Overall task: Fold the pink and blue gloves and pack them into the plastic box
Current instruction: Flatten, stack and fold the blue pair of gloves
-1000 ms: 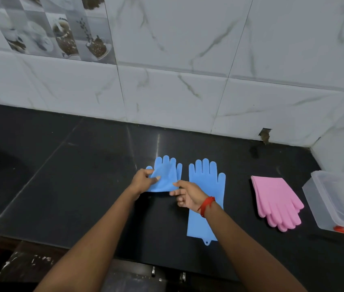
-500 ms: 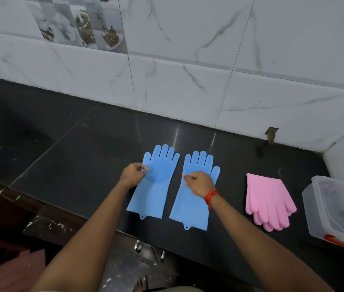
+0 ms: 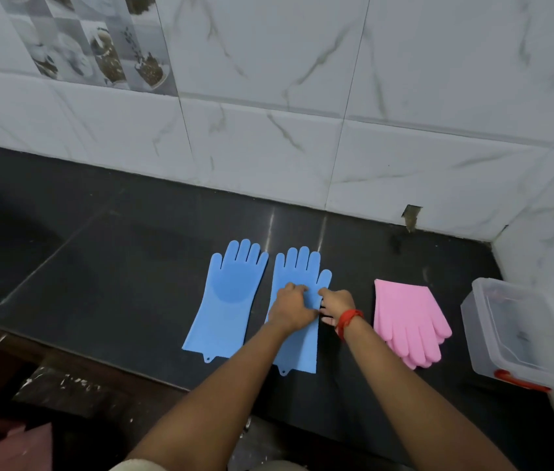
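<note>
Two blue gloves lie flat side by side on the black counter (image 3: 99, 283), fingers pointing toward the wall. The left blue glove (image 3: 228, 300) lies free. Both my hands rest on the palm of the right blue glove (image 3: 299, 266): my left hand (image 3: 291, 307) presses on its middle, my right hand (image 3: 336, 300), with a red wrist thread, pinches its right edge. The pink gloves (image 3: 408, 317) lie stacked to the right, fingers toward me. A clear plastic box (image 3: 506, 334) stands open at the far right.
A white marble-tiled wall runs along the back and turns the corner behind the box. The counter's front edge (image 3: 105, 385) is close to my body. An orange-red piece (image 3: 520, 380) lies at the box's near base.
The left blue glove was folded a second ago and now lies unfolded flat. My left hand has left it and moved right onto the right blue glove, beside my right hand.
</note>
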